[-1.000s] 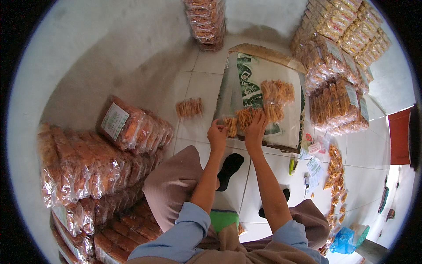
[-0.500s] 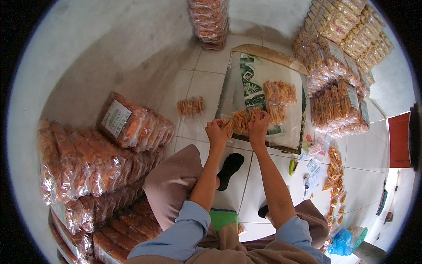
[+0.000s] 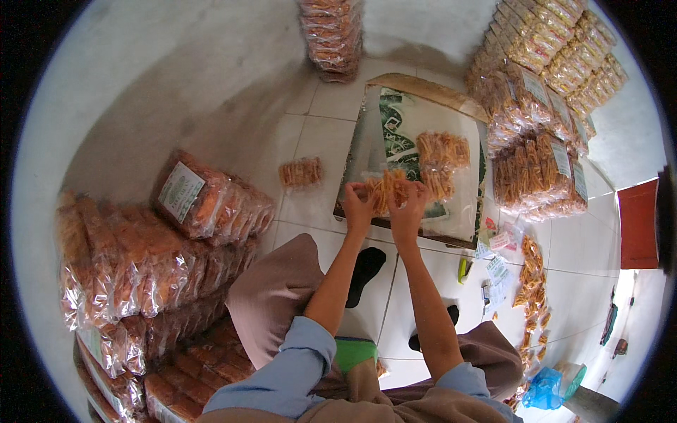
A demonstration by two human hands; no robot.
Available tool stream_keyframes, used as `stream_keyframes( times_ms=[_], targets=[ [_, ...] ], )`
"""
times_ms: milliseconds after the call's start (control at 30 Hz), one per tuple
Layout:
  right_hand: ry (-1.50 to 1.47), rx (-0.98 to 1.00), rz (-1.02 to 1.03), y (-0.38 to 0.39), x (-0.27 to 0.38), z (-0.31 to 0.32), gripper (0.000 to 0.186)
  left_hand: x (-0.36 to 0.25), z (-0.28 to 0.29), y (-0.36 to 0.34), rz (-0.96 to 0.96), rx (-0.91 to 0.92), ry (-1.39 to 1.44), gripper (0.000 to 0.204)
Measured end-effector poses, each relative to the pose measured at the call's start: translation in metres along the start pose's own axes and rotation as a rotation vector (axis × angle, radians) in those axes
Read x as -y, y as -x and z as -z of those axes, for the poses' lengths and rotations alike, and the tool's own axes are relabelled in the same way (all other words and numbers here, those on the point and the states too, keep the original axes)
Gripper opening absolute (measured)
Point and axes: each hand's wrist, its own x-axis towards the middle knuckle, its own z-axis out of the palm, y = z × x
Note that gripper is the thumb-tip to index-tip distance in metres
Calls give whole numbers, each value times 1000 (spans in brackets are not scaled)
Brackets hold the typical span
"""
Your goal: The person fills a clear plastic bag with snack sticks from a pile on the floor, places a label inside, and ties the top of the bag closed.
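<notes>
My left hand (image 3: 358,201) and my right hand (image 3: 407,203) are close together over the near edge of a low, flat-topped box (image 3: 462,218). Between them is a row of small clear packets of orange-brown snack sticks (image 3: 383,192). My fingers are closed on the row's two ends; exactly how many packets each hand grips is hidden. Just beyond my right hand, more snack packets (image 3: 443,156) lie side by side on the box top. A small bundle of packets (image 3: 301,173) rests on the floor tiles to the left.
Tall stacks of bagged snacks (image 3: 134,261) rise at my left. Further piles (image 3: 532,166) stand at the far right, and a bagged column (image 3: 331,39) is by the back wall. A green stapler (image 3: 465,270), paper labels (image 3: 498,276) and loose packets (image 3: 532,275) lie right of the box.
My hands have drawn closer together, pressing the row of packets between them into a tighter group. My right hand has shifted left and slightly nearer; the view has moved a little.
</notes>
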Motion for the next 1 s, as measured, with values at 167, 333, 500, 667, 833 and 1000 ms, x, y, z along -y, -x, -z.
stream_keyframes(
  times_ms=[167, 333, 500, 667, 833, 1000],
  targets=[
    [-43, 80, 24, 12, -19, -26, 23, 19, -13, 7, 34, -108, -74, 34],
    [-34, 35, 12, 7, -38, -44, 22, 18, -4, 2, 194, 25, 89, 44],
    [-284, 343, -397, -15, -51, -19, 31, -16, -14, 9, 442, 195, 177, 47],
    [-572, 459, -514, -13, -26, -1, 32, -11, 4, 0, 645, 133, 621, 53],
    [-153, 294, 8, -5, -21, 65, 41, -54, -8, 22, 610, 691, 653, 53],
    [308, 305, 352, 16, 47, 144, 62, -94, -6, 37, 551, 787, 542, 47]
  ],
)
